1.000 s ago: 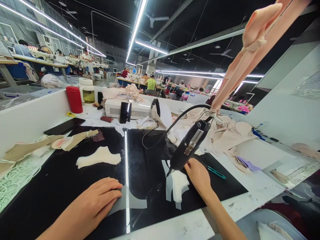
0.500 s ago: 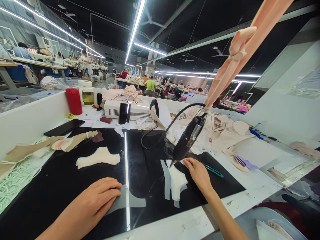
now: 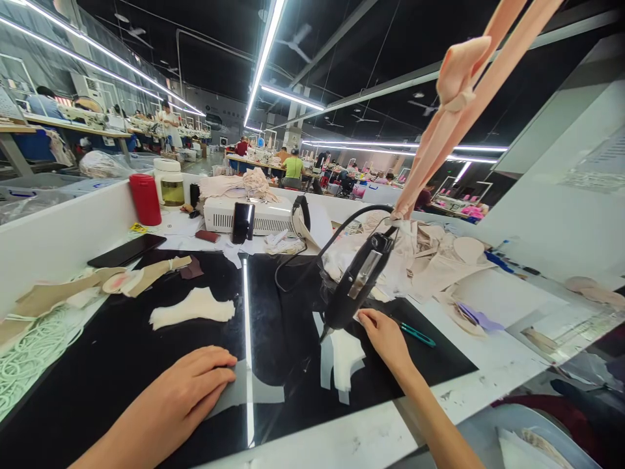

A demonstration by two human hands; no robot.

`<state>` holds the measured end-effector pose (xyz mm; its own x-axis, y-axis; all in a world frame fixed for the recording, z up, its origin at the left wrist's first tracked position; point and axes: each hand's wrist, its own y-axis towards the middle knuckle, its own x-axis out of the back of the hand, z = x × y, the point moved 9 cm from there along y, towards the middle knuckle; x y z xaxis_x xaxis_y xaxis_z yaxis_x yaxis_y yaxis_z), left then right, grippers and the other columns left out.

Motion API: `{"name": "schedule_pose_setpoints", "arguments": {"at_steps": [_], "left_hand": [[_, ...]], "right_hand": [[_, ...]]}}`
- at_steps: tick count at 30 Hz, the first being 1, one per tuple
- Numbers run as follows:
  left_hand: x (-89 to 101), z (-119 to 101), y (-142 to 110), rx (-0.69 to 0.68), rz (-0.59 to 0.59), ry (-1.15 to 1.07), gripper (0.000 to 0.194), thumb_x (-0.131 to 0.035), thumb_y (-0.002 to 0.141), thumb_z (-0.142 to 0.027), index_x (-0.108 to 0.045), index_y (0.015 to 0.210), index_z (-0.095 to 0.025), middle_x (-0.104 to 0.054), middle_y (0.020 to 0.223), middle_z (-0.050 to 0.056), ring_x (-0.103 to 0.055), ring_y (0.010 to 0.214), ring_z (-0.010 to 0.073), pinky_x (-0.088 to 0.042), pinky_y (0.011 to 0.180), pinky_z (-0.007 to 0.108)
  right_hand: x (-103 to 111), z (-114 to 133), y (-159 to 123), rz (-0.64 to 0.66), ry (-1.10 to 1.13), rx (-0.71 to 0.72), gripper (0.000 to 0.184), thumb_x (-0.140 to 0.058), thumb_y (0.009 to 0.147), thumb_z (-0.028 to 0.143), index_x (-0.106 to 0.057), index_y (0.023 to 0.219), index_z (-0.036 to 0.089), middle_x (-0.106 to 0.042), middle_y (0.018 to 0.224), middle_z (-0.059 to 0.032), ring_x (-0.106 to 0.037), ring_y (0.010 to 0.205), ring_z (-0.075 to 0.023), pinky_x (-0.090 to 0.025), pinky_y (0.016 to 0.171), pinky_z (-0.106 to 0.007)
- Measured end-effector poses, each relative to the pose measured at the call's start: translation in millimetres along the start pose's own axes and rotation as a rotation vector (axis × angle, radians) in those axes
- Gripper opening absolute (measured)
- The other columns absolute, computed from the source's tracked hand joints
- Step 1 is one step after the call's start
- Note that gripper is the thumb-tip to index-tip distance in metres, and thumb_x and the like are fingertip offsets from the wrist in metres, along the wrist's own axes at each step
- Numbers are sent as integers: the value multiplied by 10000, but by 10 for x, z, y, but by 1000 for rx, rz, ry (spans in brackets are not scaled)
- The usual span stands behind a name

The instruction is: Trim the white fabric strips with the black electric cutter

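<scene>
My left hand (image 3: 193, 384) lies flat, fingers together, on a grey translucent sheet piece (image 3: 261, 392) on the black mat (image 3: 146, 417). My right hand (image 3: 383, 335) is closed in a pinch at the right of a white fabric piece (image 3: 346, 361); a small pale edge shows at its fingertips, too small to name. Grey translucent strips (image 3: 325, 365) lie under and beside that white piece. Over them hangs a black corded hand tool (image 3: 359, 283), tilted, its narrow tip down left; neither hand visibly holds it. Another white fabric piece (image 3: 193, 309) lies farther left.
Teal tweezers (image 3: 415, 333) lie right of my right hand. Peach fabric strips (image 3: 459, 111) suspend the tool. Pale fabric scraps (image 3: 434, 254) heap at back right. A white box-shaped unit (image 3: 219, 215), phone (image 3: 127, 251) and red bottle (image 3: 145, 198) stand or lie behind. Green cord (image 3: 34, 358) piles left.
The hanging tool has swung left and slightly down, its tip now off the white piece's upper left. The peach strips have shifted left too. Both hands have stayed in place.
</scene>
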<state>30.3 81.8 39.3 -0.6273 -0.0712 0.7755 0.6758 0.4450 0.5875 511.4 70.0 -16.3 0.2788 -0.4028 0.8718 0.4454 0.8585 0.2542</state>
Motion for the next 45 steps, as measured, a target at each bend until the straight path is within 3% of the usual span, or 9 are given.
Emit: {"name": "schedule_pose_setpoints", "arguments": {"at_steps": [9, 19, 26, 37, 45], "left_hand": [[37, -41, 42, 1, -11, 5, 328, -561, 1184, -369, -885, 1131, -346, -884, 1268, -30, -870, 1141, 181, -690, 1062, 249], [46, -40, 45, -32, -4, -14, 303, -576, 1182, -362, -878, 1163, -345, -877, 1302, -37, -865, 1158, 174, -679, 1079, 239], [36, -11, 4, -48, -26, 0, 300, -582, 1181, -360, -881, 1169, -344, -873, 1316, -39, -863, 1173, 171, -671, 1087, 227], [35, 36, 0, -21, -35, -14, 293, -601, 1173, -400, -888, 1160, -346, -876, 1309, -27, -867, 1154, 178, -669, 1086, 226], [46, 38, 15, -32, -37, -10, 294, -601, 1174, -399, -889, 1149, -344, -880, 1296, -32, -869, 1139, 163, -656, 1085, 202]], "right_hand": [[17, 28, 7, 15, 47, -13, 367, -768, 1105, 441, -734, 1390, 212, -758, 1400, -102, -779, 1163, -268, -686, 994, -482], [452, -265, -205, 64, 27, 5, 321, -752, 1114, 450, -756, 1343, 224, -767, 1387, -97, -777, 1166, -263, -679, 1014, -479], [367, -443, -436, 157, -19, -30, 301, -763, 1109, 437, -761, 1316, 219, -778, 1345, -89, -783, 1120, -248, -687, 981, -458], [339, -497, -418, 105, 40, -21, 311, -746, 1117, 458, -764, 1328, 230, -771, 1383, -91, -778, 1164, -264, -680, 1016, -474], [348, -566, -416, 125, 100, -111, 324, -754, 1108, 475, -771, 1310, 223, -774, 1368, -78, -779, 1157, -278, -684, 999, -465]]}}
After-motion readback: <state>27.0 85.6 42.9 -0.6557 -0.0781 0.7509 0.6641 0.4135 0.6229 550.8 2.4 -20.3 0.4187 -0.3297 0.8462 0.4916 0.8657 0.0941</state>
